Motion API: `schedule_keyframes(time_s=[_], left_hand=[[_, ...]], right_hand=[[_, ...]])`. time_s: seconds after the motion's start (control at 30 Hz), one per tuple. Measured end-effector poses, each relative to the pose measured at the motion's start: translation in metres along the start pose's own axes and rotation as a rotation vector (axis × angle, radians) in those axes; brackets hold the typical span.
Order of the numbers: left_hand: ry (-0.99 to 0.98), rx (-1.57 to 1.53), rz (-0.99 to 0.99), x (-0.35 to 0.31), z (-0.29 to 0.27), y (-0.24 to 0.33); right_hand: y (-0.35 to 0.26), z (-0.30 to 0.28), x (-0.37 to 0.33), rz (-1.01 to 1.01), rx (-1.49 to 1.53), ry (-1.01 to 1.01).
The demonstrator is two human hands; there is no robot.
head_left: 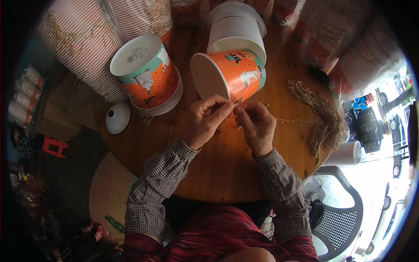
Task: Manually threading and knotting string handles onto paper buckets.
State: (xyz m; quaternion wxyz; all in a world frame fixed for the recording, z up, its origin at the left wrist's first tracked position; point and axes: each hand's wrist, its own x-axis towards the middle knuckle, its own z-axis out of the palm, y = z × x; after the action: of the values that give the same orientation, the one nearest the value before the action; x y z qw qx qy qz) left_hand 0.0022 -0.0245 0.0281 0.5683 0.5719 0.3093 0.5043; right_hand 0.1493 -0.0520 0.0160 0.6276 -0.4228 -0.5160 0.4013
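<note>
An orange paper bucket (238, 75) with a green band and printed figures lies tilted on its side, its open mouth toward the left. Close to its near rim, my left hand (204, 121) pinches a thin piece of twine (236, 103) with thumb and forefinger. My right hand (256, 126) is closed beside it, its fingertips on the same twine, with short ends sticking out. The fingertips cover where the twine meets the bucket, so I cannot tell if it passes through the rim. Farther right lies a loose bundle of tan twine (322, 114).
Left of the bucket stands an upside-down stack of orange buckets (150, 83). A nested stack of white buckets (235, 32) lies behind. A white lid with a black knob (118, 118) sits at the left table edge. Wrapped striped stacks (78, 48) rise beyond; a grey chair (338, 218) stands at right.
</note>
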Motion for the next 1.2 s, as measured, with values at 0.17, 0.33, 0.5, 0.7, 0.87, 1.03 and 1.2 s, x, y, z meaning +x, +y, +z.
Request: schedule_keyframes(time_s=[0.17, 0.33, 0.5, 0.7, 0.87, 1.03, 1.2], left_hand=[[0.0, 0.004, -0.017, -0.002, -0.001, -0.002], [-0.012, 0.03, 0.036, -0.002, 0.004, 0.002], [0.021, 0.008, -0.009, -0.005, 0.004, -0.001], [0.058, -0.022, -0.014, -0.004, 0.007, 0.006], [0.081, -0.021, 0.056, -0.002, 0.006, 0.0], [0.054, 0.048, 0.1, -0.003, 0.003, -0.002], [0.041, 0.083, 0.086, -0.004, 0.003, 0.001]], right_hand=[[-0.006, 0.003, -0.002, -0.11, -0.295, 0.027], [-0.009, 0.002, -0.002, -0.203, -0.281, 0.045], [-0.013, 0.0, -0.002, -0.325, -0.467, 0.039], [-0.008, 0.002, 0.0, -0.45, -0.519, 0.042], [-0.01, 0.003, 0.0, -0.472, -0.519, 0.015], [-0.009, 0.002, 0.0, -0.484, -0.538, -0.006], [-0.013, 0.001, 0.001, -0.465, -0.514, 0.022]])
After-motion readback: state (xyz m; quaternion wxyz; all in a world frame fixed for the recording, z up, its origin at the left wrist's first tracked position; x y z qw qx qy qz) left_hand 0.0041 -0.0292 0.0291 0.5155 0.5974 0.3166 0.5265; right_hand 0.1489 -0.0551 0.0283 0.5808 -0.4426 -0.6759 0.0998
